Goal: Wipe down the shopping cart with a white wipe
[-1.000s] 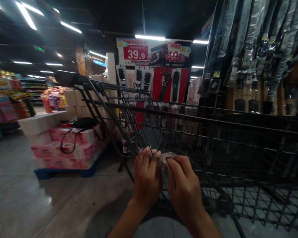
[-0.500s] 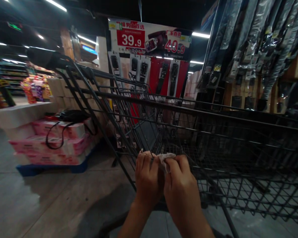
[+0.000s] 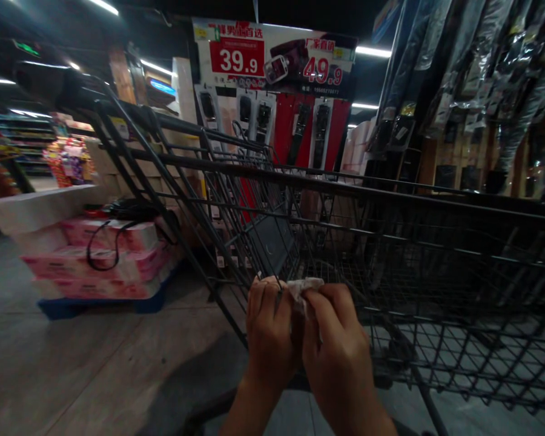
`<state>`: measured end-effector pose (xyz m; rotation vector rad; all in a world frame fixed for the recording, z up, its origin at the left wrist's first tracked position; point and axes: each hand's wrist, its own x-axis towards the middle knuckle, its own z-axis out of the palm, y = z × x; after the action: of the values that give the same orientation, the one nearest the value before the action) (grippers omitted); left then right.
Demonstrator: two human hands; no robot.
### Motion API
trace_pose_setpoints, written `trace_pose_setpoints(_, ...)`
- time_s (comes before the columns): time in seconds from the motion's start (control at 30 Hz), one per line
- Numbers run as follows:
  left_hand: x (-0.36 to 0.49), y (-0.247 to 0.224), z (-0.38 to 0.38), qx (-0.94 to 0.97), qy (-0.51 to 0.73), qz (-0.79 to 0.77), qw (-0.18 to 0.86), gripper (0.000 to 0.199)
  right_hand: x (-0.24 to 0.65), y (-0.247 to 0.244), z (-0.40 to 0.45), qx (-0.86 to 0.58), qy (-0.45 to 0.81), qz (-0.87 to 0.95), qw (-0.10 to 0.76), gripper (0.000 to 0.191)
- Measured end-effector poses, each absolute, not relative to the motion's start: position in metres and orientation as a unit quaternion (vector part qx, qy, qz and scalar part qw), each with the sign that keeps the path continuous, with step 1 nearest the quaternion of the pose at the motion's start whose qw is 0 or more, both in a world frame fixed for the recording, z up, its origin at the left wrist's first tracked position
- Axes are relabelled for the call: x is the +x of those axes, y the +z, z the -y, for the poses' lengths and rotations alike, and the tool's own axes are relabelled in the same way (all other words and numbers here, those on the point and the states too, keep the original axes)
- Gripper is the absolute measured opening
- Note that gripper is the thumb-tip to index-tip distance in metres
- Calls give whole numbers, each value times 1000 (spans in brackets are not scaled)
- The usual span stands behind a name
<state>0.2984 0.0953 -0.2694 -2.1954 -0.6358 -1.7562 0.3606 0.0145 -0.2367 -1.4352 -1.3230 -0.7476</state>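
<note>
My left hand (image 3: 271,324) and my right hand (image 3: 338,333) are side by side at the near side of a dark metal shopping cart (image 3: 372,192). A crumpled whitish tissue (image 3: 305,286) lies between them. My right thumb and fingers pinch it. My left fingers are curled, with the tissue's edge against the index finger; a pale patch shows just beyond their tips. Both hands are close to the basket's wires, but whether they touch them is hard to tell. The grey child-seat flap (image 3: 272,242) stands inside the cart, past my hands.
To the left, pink-and-white packs (image 3: 91,257) are stacked on a blue pallet (image 3: 148,303), with a black bag (image 3: 131,210) on top. Packaged belts (image 3: 320,130) hang behind the cart under a price sign (image 3: 272,63). More wrapped goods (image 3: 472,97) hang at right.
The view has tilted and come slightly closer to the cart, so its handle sits further left. My right hand has shifted a little to the right; both hands keep their hold.
</note>
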Motion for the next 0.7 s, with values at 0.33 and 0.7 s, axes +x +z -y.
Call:
trace_pose_setpoints(0.33,294,-267,-94,-780,-574,222,112,20,376,-227,14,-655,-325,545,409,27)
trace_pose_setpoints(0.7,295,-267,-90,-777,-579,225,100,23,392,-213,31,-620,-383,539,423,13)
